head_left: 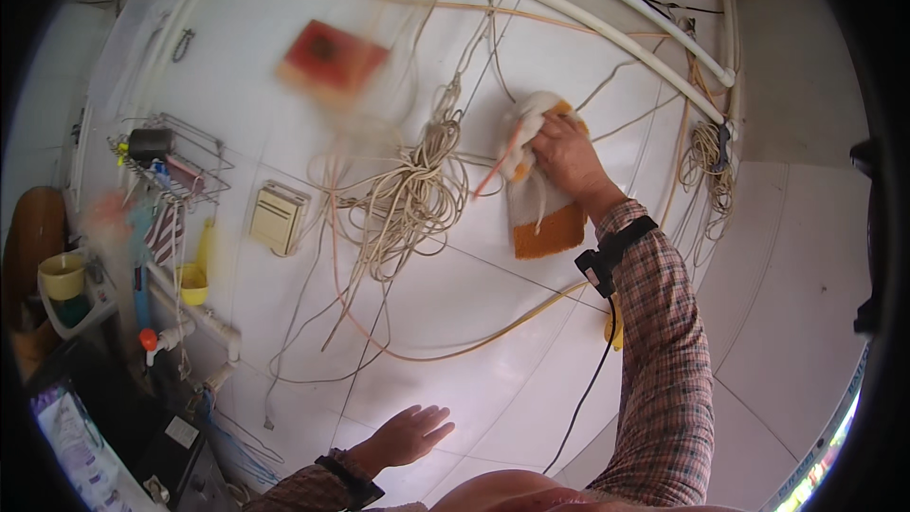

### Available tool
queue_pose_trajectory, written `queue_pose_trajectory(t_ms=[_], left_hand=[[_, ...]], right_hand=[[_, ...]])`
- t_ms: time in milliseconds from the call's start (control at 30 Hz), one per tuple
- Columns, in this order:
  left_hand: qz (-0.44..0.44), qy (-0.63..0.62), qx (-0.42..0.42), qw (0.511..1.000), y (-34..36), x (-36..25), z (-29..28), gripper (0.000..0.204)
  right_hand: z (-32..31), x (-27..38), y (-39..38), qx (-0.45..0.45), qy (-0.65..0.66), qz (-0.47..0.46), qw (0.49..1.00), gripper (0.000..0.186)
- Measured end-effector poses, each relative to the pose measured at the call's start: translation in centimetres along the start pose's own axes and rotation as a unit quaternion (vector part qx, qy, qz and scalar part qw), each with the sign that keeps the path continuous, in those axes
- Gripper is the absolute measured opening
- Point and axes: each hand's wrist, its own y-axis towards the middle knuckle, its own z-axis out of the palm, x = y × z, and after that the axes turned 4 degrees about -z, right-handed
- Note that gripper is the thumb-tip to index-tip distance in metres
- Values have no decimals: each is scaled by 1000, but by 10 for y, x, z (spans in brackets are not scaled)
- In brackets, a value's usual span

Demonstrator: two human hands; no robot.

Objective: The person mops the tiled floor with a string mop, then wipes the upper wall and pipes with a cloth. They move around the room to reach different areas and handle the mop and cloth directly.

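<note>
My right hand [571,159] is closed on a white and orange towel [550,235], pressing it to the white tiled wall [493,299]. Part of the towel is bunched under my fingers and its orange-edged end hangs down. A thin pinkish cord [497,171] runs beside the bunched part. My left hand [408,435] is held low on the left, fingers stretched out, with nothing in it. Left of the towel, a large tangled bundle of beige cable [417,192] hangs on the wall. A blurred red and orange square thing [332,59] is up and to the left.
White pipes [569,14] and cords cross the wall's top. Another cable coil [709,166] hangs at right. On the left are a wall switch [279,217], a wire rack [194,166], a yellow scoop [194,283], a red-handled tap [156,338] and a black appliance [156,436].
</note>
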Motion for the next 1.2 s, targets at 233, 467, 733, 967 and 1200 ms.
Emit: queue_pose_trajectory(t_ms=[233, 467, 733, 967, 1200], left_hand=[[-104, 113, -7, 988, -58, -18, -48, 43], [-309, 232, 6, 922, -158, -36, -123, 33], [-414, 324, -4, 850, -240, -62, -170, 22], [-581, 244, 115, 768, -289, -61, -159, 28], [-567, 292, 79, 766, -321, -85, -156, 29]], right_hand=[[-8, 3, 50, -131, 42, 63, 988, 21], [-11, -12, 110, -267, -4, 175, 948, 18], [-69, -58, 195, -341, -198, 187, 900, 20], [-56, -63, 269, -238, -12, 269, 933, 33], [2, -64, 241, -90, -32, 216, 972, 26]])
